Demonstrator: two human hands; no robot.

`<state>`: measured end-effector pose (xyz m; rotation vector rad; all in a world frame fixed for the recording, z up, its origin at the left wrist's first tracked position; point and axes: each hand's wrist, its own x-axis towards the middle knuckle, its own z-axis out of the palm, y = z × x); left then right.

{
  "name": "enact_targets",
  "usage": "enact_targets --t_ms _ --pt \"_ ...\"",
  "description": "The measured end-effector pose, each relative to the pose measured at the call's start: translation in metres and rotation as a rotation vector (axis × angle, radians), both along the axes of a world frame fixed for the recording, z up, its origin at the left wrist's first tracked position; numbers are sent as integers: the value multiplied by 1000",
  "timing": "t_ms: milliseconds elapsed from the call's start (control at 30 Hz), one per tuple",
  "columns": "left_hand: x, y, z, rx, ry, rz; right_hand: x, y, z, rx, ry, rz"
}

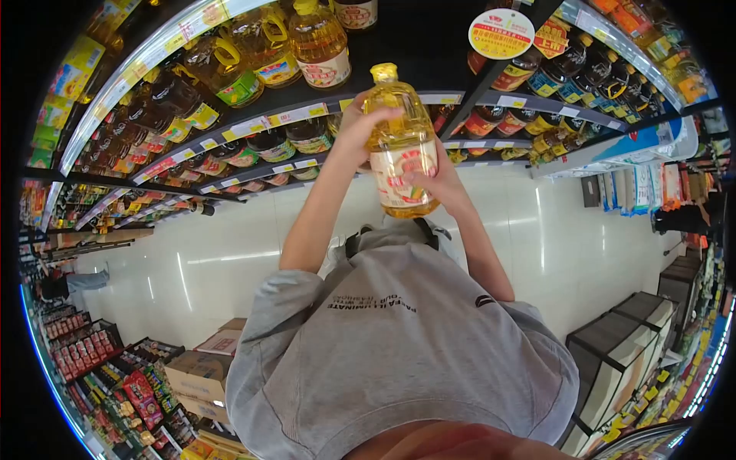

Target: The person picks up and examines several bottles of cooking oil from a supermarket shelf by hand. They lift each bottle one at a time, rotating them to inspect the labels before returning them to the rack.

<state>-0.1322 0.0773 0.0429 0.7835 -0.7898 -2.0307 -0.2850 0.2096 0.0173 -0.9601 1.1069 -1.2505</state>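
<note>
A large clear bottle of yellow cooking oil [401, 157] with a yellow cap and a pale label is held up in front of my chest, its cap end toward the shelves. My left hand [362, 126] grips its upper left side, the thumb lying across the bottle near the neck. Lower on the right side, my right hand [442, 182] is wrapped round it with the thumb over the label. The fingers behind the bottle are hidden. A similar oil bottle [320, 46] stands on the shelf just beyond my left hand.
Shelves of oil bottles curve across the front, with a price-tag rail [280, 119] along the edge. A round sign [501, 34] hangs at the upper right. Cardboard boxes [201, 376] are behind me on the left, dark crates [621, 345] on the right. Pale floor tiles [207, 268] lie below.
</note>
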Motion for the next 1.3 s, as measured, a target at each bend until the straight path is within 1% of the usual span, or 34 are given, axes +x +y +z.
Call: enact_targets --t_ms 33,67,100,167,200,233,267,300,367,400,433,467,500,567,633,700,733,767,800,833,867,900,933,967,1033,1067,1100,1167,1200,1233,1267,1300 --pt "-5 8 8 -134 -41 25 -5 -6 -3 -18 130 42" --pt "-8 11 13 -265 -86 52 -4 -9 1 -7 117 -9" --pt "-9 10 16 -374 -94 20 -6 -14 -2 -14 117 -1" --pt "-12 1 24 -705 -253 -6 -18 -31 -9 -144 212 11" --pt "-13 0 28 -707 -257 6 -25 -42 -6 -185 253 29" --pt "-14 -1 34 -827 -271 7 -33 -57 -10 -193 256 43" --pt "-17 -5 40 -949 -288 9 -41 -75 -18 -305 250 40" --pt "-19 -10 47 -952 -295 23 -46 -91 -19 -413 237 36" --pt "-25 -25 59 -1099 -386 -38 -54 -124 -20 -442 226 45" --pt "-29 -37 56 -1133 -426 -27 -56 -139 -23 -497 293 -49" --pt "-34 -45 55 -1136 -438 -14 -58 -155 -25 -552 359 -144" --pt "-38 -54 54 -1176 -559 38 -61 -169 -22 -562 363 -160" --pt "-44 -62 52 -1208 -683 93 -66 -181 -19 -572 357 -142" --pt "-56 -84 40 -1187 -691 142 -73 -203 -11 -588 479 -110" --pt "-68 -107 25 -1176 -792 224 -75 -225 -17 -636 452 -68" --pt "-78 -126 22 -1160 -842 272 -75 -246 -36 -567 286 -49" --pt "-83 -134 21 -1168 -895 341 -73 -265 -56 -619 184 -38" --pt "-85 -140 20 -1170 -947 406 -72 -273 -59 -619 180 -26" --pt "-87 -145 19 -1135 -1013 454 -70 -283 -61 -527 193 7" --pt "-89 -147 18 -1132 -1016 469 -70 -291 -62 -436 209 39" --pt "-89 -150 12 -1097 -1023 507 -71 -300 -68 -412 175 83" --pt "-88 -153 12 -1069 -1030 549 -67 -298 -57 -357 81 148" --pt "-88 -151 10 -983 -1023 539 -61 -299 -59 -378 -1 140" --pt "-87 -146 10 -995 -1047 591 -56 -310 -63 -409 -83 134" --pt "-82 -141 7 -1040 -989 611 -52 -330 -57 -743 400 24" --pt "-83 -128 8 -1056 -998 680 -44 -332 -55 -624 97 65" --pt "-82 -118 4 -1044 -1074 678 -40 -331 -49 -555 8 133" --pt "-74 -97 15 -1059 -1158 513 -31 -344 -48 -453 175 79" --pt "-67 -87 28 -1116 -1193 397 -30 -368 -79 -427 164 148" --pt "-61 -75 48 -1167 -1227 274 -27 -355 -50 -375 288 156" --pt "-55 -63 80 -1120 -1097 103 -24 -359 -57 -378 140 182" --pt "-45 -57 104 -1125 -1097 96 -22 -365 -71 -378 -5 207"
